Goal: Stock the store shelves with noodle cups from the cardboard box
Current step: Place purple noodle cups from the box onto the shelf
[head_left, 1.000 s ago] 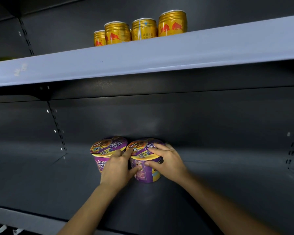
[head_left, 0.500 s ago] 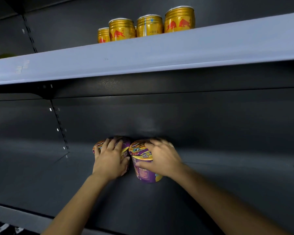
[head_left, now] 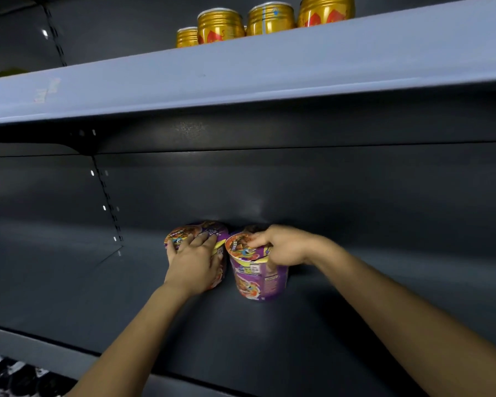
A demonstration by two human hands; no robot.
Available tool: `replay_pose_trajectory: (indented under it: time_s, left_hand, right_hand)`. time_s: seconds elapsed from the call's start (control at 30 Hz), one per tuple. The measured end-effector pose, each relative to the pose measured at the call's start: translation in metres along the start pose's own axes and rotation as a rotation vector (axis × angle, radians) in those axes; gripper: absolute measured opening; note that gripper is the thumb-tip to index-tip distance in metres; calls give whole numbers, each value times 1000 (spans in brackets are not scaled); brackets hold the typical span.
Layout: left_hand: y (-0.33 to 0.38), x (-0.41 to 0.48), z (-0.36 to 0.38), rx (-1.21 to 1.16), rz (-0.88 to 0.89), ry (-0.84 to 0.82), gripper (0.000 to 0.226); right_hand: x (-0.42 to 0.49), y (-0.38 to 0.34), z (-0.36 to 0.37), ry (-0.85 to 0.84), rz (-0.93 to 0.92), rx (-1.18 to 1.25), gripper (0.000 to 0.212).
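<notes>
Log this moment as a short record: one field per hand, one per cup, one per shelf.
left hand: holds the left noodle cup, fingers across its lid
right hand: grips the right noodle cup at its rim, fingers curled over the lid
left noodle cup: upright, mostly hidden by the hand
right noodle cup: upright, beside the left one
lower shelf: bears both cups, set near the back panel
upper shelf: bears four gold cans in a row
</notes>
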State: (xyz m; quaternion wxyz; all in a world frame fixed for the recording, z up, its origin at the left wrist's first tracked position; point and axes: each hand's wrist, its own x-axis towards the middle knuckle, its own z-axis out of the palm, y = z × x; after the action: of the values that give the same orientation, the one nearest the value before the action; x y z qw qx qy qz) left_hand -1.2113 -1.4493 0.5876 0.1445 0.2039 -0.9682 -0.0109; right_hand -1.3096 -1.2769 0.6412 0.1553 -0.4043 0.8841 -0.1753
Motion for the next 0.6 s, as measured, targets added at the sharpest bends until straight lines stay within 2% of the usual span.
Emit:
replay_pose_trajectory:
  time_s: [0.13,0.2,0.27,0.4,0.5,0.6]
  left_hand:
    - [1,1,-1,8,-5,-22,54]
    - [1,1,-1,20,-1,-23,55]
    - [1,1,0,26,0,-21,55]
    - [1,1,0,33,-4,-24,55]
    - [1,1,-1,30,-1,-34,56]
    - [1,1,-1,25,3,-35,55]
  right_hand:
    - [-2,8,-8,-78,-12,61,68]
    - [-3,5,-8,-90,-10,93,60]
    - [-1,-1,-5,-24,-22,100,54]
    - [11,-12,6,112,7,72,56]
    - [20,-16,15,146,35,-84,57]
    - [19,-19,14,120,37,-91,53]
